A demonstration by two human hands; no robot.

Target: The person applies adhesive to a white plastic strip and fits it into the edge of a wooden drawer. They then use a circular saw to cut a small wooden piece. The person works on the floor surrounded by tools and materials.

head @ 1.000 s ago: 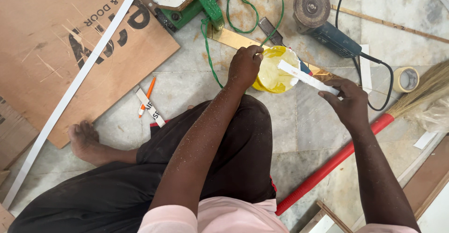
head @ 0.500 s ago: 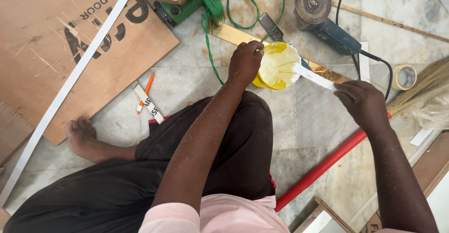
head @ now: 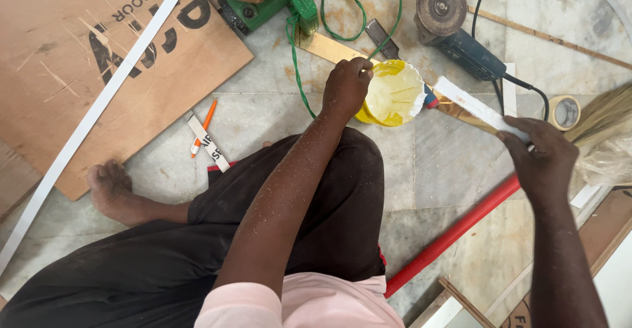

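The floor (head: 276,114) is laid with pale marble slabs, veined in grey and stained rusty brown near the top. A large brown plywood sheet (head: 72,58) is spread over the upper left, and a long white strip (head: 99,107) is laid slantwise across it and onto the floor. An orange pen (head: 203,126) is seen beside the sheet's edge. An angle grinder (head: 454,28) with a black cord is set at the top, a tape roll (head: 565,112) and a broom (head: 602,120) at the right. A red pole (head: 454,232) is stretched diagonally across the lower right. Everything is lit evenly by soft light.
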